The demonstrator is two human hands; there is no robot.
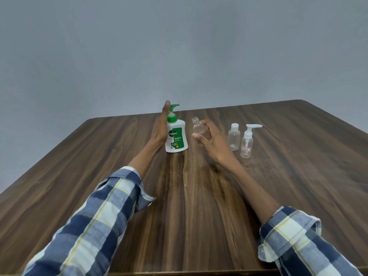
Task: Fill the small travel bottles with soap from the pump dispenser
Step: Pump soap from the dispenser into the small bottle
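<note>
Sleeves of blue, white and yellow plaid [93, 222] occupy the near edge, one on each forearm, both pushed back from the wrist, over a dark wood-grain table [199, 206]. Right hand [212, 139]: fingers and thumb curled round a small clear travel bottle [198, 128], uncapped, neck tilted up and toward the left, body lying in the grasp between thumb and fingers; whether its base touches the table cannot be told. Left hand [161, 126]: fingers straight and together, edge-on, raised just beside the left flank of the pump dispenser [176, 136], fingertips level with the green pump head; contact with the bottle cannot be told. Pump dispenser: white body, green label and pump, upright on the table, just left of the held bottle. Right of the right hand, upright and near each other: a clear capped bottle [234, 138] and a clear bottle with a white pump top [247, 144] bearing a small label. Beyond, a plain grey wall [179, 46].
</note>
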